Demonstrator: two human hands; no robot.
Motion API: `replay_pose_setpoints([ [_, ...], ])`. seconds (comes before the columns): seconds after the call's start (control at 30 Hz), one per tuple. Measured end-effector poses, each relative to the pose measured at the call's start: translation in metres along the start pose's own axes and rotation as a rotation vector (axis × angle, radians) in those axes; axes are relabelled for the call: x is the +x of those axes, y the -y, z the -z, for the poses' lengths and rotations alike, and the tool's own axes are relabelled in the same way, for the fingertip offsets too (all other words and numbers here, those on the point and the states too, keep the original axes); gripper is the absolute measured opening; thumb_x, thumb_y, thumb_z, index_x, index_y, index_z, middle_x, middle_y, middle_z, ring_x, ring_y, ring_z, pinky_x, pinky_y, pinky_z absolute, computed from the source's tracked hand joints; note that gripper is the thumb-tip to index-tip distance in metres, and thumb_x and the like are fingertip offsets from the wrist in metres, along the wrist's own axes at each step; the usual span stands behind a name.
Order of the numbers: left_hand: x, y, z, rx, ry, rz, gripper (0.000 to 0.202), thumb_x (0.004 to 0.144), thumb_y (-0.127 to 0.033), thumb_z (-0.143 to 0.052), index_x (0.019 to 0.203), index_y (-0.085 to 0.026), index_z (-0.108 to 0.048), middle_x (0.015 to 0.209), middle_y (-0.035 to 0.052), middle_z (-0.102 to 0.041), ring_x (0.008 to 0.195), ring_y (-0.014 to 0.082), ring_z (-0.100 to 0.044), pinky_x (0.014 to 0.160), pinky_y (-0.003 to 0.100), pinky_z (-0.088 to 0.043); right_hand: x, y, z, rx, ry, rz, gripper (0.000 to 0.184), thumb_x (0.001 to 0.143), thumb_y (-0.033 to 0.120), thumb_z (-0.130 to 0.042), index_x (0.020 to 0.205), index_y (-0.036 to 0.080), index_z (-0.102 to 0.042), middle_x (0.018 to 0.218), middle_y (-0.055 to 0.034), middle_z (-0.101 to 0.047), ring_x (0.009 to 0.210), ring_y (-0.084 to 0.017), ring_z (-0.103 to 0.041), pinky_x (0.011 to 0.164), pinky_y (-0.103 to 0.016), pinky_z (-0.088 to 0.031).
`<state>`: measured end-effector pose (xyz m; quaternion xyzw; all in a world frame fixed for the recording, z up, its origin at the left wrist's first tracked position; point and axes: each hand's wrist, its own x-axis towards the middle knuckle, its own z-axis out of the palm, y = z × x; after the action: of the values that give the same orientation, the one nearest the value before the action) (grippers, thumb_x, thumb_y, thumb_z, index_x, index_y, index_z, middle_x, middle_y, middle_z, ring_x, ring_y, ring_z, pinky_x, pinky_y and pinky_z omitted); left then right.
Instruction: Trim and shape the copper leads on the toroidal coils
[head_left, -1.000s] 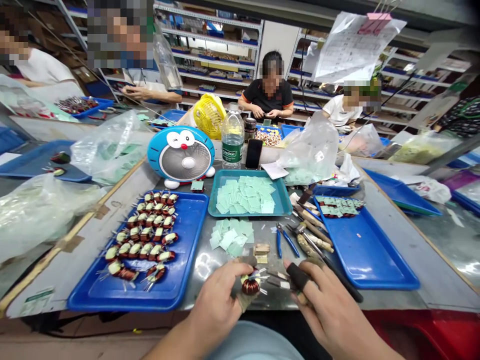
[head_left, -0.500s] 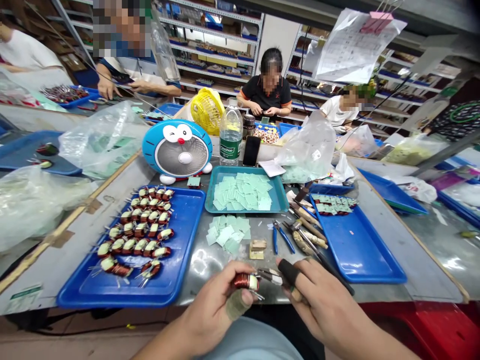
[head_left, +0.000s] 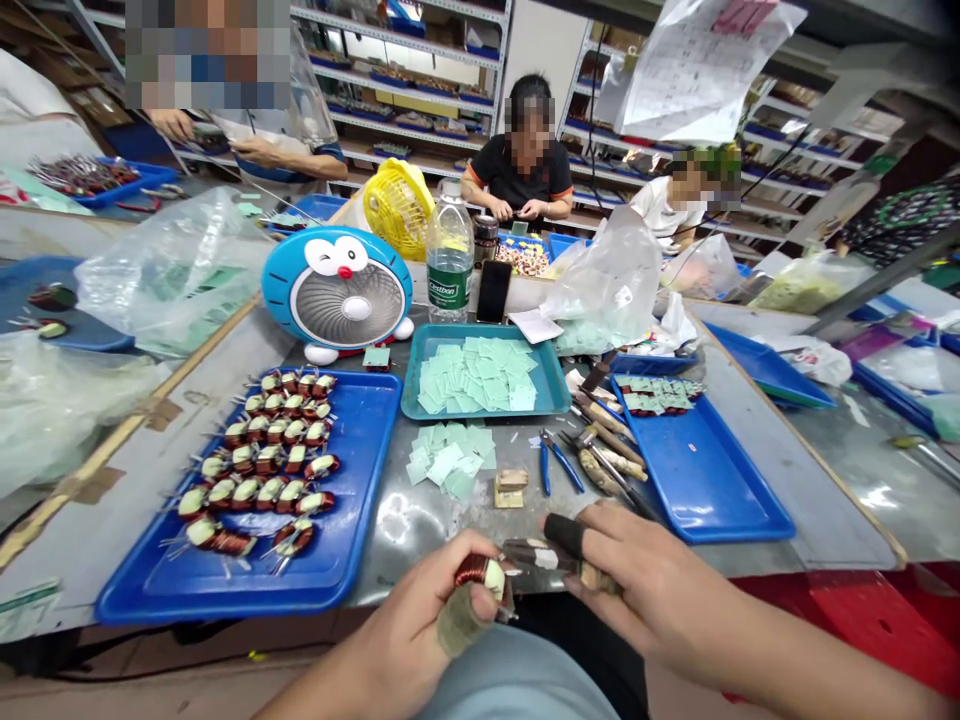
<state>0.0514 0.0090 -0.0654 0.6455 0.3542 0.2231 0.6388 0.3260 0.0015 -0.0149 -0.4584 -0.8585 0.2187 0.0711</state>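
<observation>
Left hand (head_left: 431, 605) pinching tight, thumb and fingers on a ring-shaped coil of copper-red wire with a pale yellow-green patch (head_left: 475, 572), right over the near edge of the grey metal worktop (head_left: 396, 512)! Right hand (head_left: 626, 560), one finger black-wrapped, grips a wooden-handled dark metal tool (head_left: 531, 553), tip close by the coil; contact, I can't tell. Just beyond, a small pale wooden block (head_left: 510, 490), then blue-handled pliers (head_left: 559, 465). At the worktop's left near corner, a blue plastic tray (head_left: 361, 470) carries rows of similar coils; on the right, another blue plastic tray (head_left: 727, 490) has green-topped pieces (head_left: 658, 394) along its far edge.
</observation>
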Motion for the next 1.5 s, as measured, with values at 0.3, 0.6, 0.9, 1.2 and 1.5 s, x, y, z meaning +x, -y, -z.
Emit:
replay_pose_setpoints([
  [0.3, 0.007, -0.002, 0.005, -0.072, 0.005, -0.020, 0.056, 0.095, -0.068, -0.035, 0.105, -0.017, -0.056, 0.089, 0.0058, -0.061, 0.080, 0.0133, -0.055, 0.076, 0.023, -0.043, 0.008, -0.002, 0.000, -0.131, -0.032, 0.029, 0.013, 0.088, 0.008, -0.056, 0.087, 0.020, -0.052, 0.095, -0.0042, -0.057, 0.085, -0.021, -0.051, 0.074, -0.034, -0.040],
  [0.6, 0.010, 0.011, -0.022, -0.384, -0.009, 0.034, 0.063, 0.090, -0.075, -0.037, 0.103, -0.016, -0.055, 0.080, 0.0026, -0.056, 0.067, 0.0084, -0.045, 0.061, 0.020, -0.035, 0.007, -0.011, -0.011, -0.085, -0.018, -0.007, 0.021, 0.079, 0.003, -0.055, 0.088, 0.021, -0.051, 0.093, -0.0030, -0.057, 0.087, -0.020, -0.053, 0.076, -0.032, -0.040],
  [0.9, 0.001, 0.010, -0.020, -0.406, -0.022, 0.013, 0.058, 0.089, -0.073, -0.046, 0.098, -0.016, -0.055, 0.083, 0.0029, -0.056, 0.072, 0.0086, -0.044, 0.063, 0.020, -0.035, 0.005, -0.008, -0.032, -0.254, -0.202, 0.016, 0.024, 0.084, 0.003, -0.046, 0.096, 0.018, -0.059, 0.095, -0.0099, -0.058, 0.086, -0.026, -0.047, 0.073, -0.037, -0.041],
  [1.2, -0.007, 0.028, -0.014, -0.401, -0.088, -0.034, 0.053, 0.092, -0.067, -0.048, 0.097, -0.015, -0.057, 0.086, 0.0035, -0.057, 0.074, 0.0081, -0.047, 0.064, 0.018, -0.038, 0.011, 0.017, -0.072, 0.034, -0.178, -0.125, 0.028, 0.091, 0.007, -0.047, 0.115, 0.018, -0.056, 0.095, -0.0083, -0.058, 0.088, -0.025, -0.054, 0.077, -0.040, -0.049],
  [1.5, -0.002, 0.016, -0.006, -0.833, -0.010, -0.010, 0.055, 0.084, -0.064, -0.063, 0.095, -0.011, -0.062, 0.083, 0.0034, -0.059, 0.057, 0.0049, -0.056, 0.046, 0.012, -0.040, 0.018, 0.001, -0.050, -0.124, -0.220, 0.070, 0.030, 0.092, 0.007, -0.051, 0.120, 0.017, -0.055, 0.123, -0.0152, -0.053, 0.106, -0.030, -0.050, 0.088, -0.048, -0.050],
])
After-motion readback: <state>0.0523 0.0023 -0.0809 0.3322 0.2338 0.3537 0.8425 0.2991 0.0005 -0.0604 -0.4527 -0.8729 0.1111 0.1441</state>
